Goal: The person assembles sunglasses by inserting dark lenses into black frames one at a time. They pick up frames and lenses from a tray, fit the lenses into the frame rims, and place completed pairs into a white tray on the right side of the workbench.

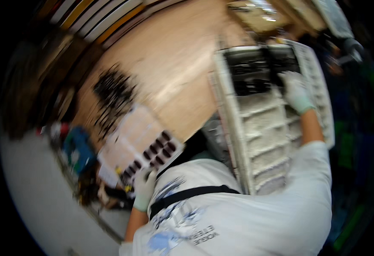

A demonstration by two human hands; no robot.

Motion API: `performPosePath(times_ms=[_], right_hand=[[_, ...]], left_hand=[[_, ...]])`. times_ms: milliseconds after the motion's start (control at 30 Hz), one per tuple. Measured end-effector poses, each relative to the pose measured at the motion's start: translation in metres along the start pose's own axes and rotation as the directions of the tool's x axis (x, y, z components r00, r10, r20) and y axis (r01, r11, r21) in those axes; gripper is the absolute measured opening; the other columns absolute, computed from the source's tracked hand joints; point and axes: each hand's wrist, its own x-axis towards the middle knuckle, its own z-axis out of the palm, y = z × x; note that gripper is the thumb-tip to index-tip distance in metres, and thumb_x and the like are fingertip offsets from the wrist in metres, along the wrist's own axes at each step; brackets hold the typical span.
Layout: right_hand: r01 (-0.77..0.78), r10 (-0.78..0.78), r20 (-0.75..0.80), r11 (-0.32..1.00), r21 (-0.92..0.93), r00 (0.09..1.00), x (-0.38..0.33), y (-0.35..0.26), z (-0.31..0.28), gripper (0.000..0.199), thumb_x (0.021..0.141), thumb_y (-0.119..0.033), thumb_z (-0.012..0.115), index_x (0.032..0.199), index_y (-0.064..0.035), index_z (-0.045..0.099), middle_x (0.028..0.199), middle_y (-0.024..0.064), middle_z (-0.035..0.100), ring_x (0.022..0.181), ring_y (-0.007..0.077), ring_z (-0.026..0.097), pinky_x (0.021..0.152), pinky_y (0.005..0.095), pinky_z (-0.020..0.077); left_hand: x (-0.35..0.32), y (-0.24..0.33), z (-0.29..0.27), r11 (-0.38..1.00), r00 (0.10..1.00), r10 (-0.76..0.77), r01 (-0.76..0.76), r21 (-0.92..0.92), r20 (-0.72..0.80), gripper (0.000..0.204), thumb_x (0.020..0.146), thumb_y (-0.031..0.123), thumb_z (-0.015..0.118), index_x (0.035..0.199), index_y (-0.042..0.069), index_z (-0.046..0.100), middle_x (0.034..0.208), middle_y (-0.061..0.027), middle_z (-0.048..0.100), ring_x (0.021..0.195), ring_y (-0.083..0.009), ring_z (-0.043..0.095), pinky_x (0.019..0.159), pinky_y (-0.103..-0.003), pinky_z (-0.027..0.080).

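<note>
My right hand (296,88), in a pale glove, reaches over a white compartment tray (263,141) on the right. Its fingers are at a far compartment holding dark pieces (284,60), and blur hides their grip. At the near left edge of a pale flat board (133,126) is my left hand (144,184), also gloved. Its fingers are smeared, so whether they hold anything does not show. Dark oval pieces (159,147) lie in short rows on the board, close to that hand.
A loose heap of thin black pieces (112,91) lies on the wooden table (174,55) beyond the board. Blue objects (78,147) sit left of the board. At the back right is a yellowish box (259,17), and long striped slats (97,19) line the far left.
</note>
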Motion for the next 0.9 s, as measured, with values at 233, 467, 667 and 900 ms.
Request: performPosePath(times_ms=[233,467,667,900], right_hand=[[-0.028,0.026,-0.029,0.997,-0.067,0.999,-0.013,0.013,0.026,0.049,0.085,-0.001,0.059,0.134,-0.0025,0.057,0.137,0.0203,0.059,0.131,0.0395,0.051,0.117,0.0478,0.0361],[-0.112,0.117,-0.233,0.993,0.036,0.965,-0.052,-0.062,-0.032,0.06,0.082,0.009,0.049,0.142,-0.0022,0.052,0.142,0.0201,0.054,0.135,0.0388,0.048,0.116,0.0456,0.0363],[0.11,0.005,-0.284,0.915,0.387,0.959,-0.111,-0.295,-0.018,0.046,0.091,0.008,0.045,0.136,0.0008,0.054,0.136,0.0195,0.059,0.131,0.0337,0.054,0.115,0.0466,0.038],[0.411,-0.55,0.061,0.689,0.596,0.833,-0.077,-0.519,0.025,0.04,0.074,-0.005,0.066,0.114,-0.0027,0.065,0.111,0.015,0.066,0.104,0.0342,0.063,0.094,0.046,0.0494]], left_hand=[[0.016,0.025,-0.017,0.995,0.997,0.076,-0.077,0.061,0.021,0.025,0.091,0.023,0.066,0.1,0.001,0.071,0.1,-0.0199,0.071,0.091,-0.0365,0.069,0.081,-0.042,0.055],[0.134,-0.052,-0.147,0.889,0.861,0.342,-0.167,0.425,-0.377,0.022,0.094,0.022,0.061,0.097,0.003,0.07,0.097,-0.0202,0.07,0.093,-0.038,0.067,0.084,-0.049,0.053],[0.322,-0.191,-0.221,0.722,0.959,0.029,0.175,0.669,-0.283,0.045,0.103,0.033,0.045,0.136,0.007,0.06,0.144,-0.0196,0.057,0.13,-0.0386,0.055,0.11,-0.05,0.044],[0.307,-0.199,-0.206,0.698,0.914,-0.367,0.395,0.597,-0.176,0.049,0.107,0.035,0.038,0.135,0.002,0.061,0.145,-0.0224,0.056,0.131,-0.0388,0.056,0.108,-0.05,0.047]])
